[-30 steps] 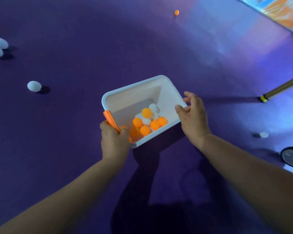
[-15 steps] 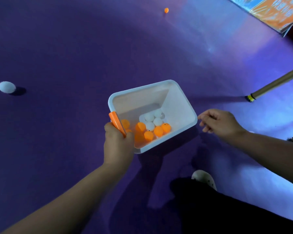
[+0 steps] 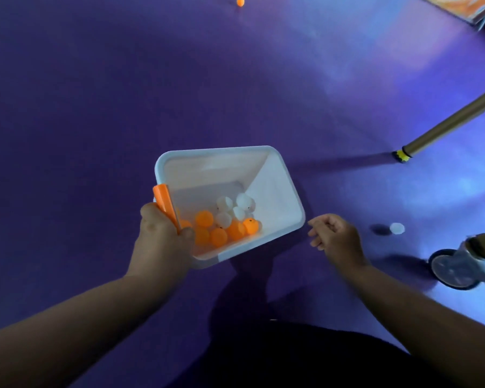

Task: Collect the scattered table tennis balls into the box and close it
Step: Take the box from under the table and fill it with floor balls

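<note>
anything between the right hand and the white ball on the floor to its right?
Nothing solid. In the head view, only bare purple floor and the ball's shadow lie between the right hand and the white ball.

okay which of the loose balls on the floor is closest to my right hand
The white ball on the floor just right of your right hand. The other loose one, the orange ball, lies far off at the top edge of view.

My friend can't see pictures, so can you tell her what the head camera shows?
A left hand holds a white box by its orange handle, with orange and white balls piled inside. The empty right hand reaches toward a white ball on the purple floor; an orange ball lies far off.
</note>
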